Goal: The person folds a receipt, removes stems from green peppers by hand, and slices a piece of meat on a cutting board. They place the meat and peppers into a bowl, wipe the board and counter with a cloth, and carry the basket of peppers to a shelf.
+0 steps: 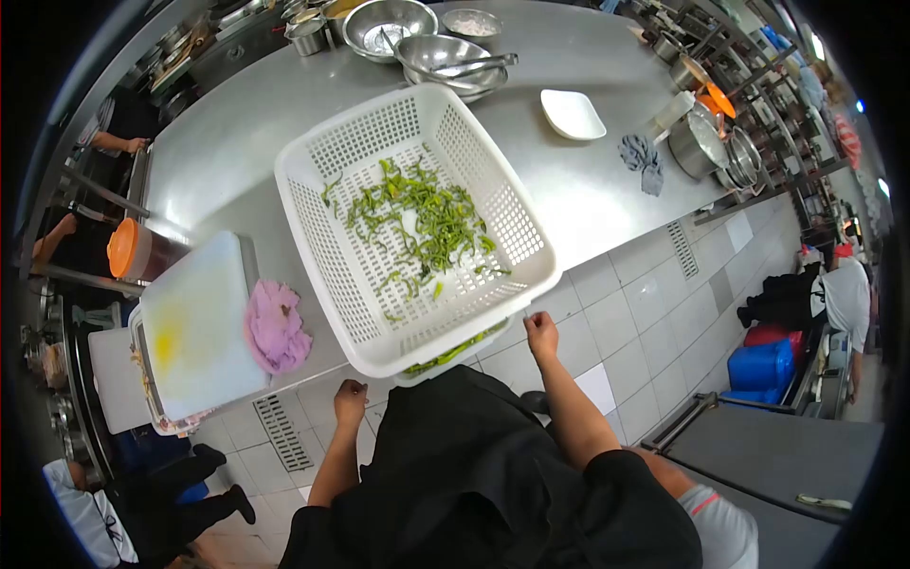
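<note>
A large white plastic basket (327,275) with perforated walls sits at the table's front edge, with sliced green peppers (422,213) scattered over its bottom. Below its near rim, a second pale container (414,379) with long green pieces (460,353) shows in part, close against my apron. My left hand (351,400) is closed in a loose fist, left of the basket's near corner and apart from it. Just off the right near corner, my right hand (541,336) is also curled closed. Nothing shows in either hand.
A white cutting board (204,322) with a yellow stain and a pink cloth (277,327) lie at left. Metal bowls (389,28), a white dish (573,115), a grey cloth (643,163) and a pot (699,144) stand farther back. Other people are at both sides.
</note>
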The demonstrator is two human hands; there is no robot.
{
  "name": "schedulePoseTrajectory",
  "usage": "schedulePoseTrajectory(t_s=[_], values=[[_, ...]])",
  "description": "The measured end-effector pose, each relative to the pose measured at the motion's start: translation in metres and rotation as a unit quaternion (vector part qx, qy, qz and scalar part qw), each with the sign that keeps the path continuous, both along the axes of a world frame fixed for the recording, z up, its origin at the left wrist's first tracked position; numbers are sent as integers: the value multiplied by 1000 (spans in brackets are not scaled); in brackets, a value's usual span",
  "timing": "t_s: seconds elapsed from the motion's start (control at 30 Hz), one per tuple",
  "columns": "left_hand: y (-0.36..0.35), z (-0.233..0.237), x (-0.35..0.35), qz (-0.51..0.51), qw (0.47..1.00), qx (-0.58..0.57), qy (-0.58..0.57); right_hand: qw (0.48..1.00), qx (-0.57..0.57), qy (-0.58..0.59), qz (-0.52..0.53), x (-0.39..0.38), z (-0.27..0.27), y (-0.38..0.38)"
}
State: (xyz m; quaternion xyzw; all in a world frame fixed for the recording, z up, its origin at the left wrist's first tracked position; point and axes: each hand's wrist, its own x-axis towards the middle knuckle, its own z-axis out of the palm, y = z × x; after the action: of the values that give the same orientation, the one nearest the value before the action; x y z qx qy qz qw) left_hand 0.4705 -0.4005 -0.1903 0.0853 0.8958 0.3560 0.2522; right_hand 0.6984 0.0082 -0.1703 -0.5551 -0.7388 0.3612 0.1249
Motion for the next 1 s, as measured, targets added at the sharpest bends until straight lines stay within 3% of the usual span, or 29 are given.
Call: schedulePoseTrajectory(t_s=[0.07, 0.1, 0.17, 0.23, 0.33, 0.47, 0.53, 0.57, 0.63, 0.67, 0.7, 0.73, 0.77, 0.83, 0.9, 0.93, 1.0], values=[[6, -10, -4, 15, 991, 73, -112, 1000, 25, 3, -8, 23, -21, 13], [13, -8, -5, 17, 990, 80, -113, 999, 32, 1, -5, 32, -24, 19], [22, 5, -4, -5, 990, 30, -139, 984, -95, 80, -127, 44, -23, 31], [27, 9, -4, 7, 988, 11, -153, 971, -127, 114, -170, 49, 3, 45], [19, 4, 7, 41, 982, -11, -185, 973, -19, 143, -182, 54, 35, 76], [4, -16, 28, 87, 986, 8, -140, 970, 91, 198, -107, 12, 138, 100], [3, -11, 42, 157, 981, 14, -110, 956, -38, 292, -8, -11, 176, 111], [4, -10, 46, 176, 979, 14, -104, 954, -47, 296, 9, -28, 195, 110], [10, -7, 56, 271, 959, 73, -33, 914, -163, 347, 135, -64, 220, 99], [20, 3, 60, 291, 954, 71, -28, 920, -136, 311, 193, -77, 211, 95], [32, 23, 57, 377, 916, 138, -5, 922, -105, 276, 251, -91, 204, 88], [45, 50, 53, 455, 867, 203, 23, 911, -198, 233, 279, -104, 231, 77], [61, 82, 56, 468, 860, 200, 33, 904, -205, 234, 293, -108, 229, 77], [101, 153, 69, 430, 823, 367, 48, 880, -224, 213, 360, -109, 221, 80], [126, 218, 64, 403, 805, 415, 132, 878, -221, 214, 367, -116, 232, 64], [118, 242, 60, 363, 786, 458, 202, 871, -197, 209, 399, -123, 245, 43], [75, 260, 72, 350, 770, 499, 190, 855, -184, 193, 445, -125, 269, 11]])
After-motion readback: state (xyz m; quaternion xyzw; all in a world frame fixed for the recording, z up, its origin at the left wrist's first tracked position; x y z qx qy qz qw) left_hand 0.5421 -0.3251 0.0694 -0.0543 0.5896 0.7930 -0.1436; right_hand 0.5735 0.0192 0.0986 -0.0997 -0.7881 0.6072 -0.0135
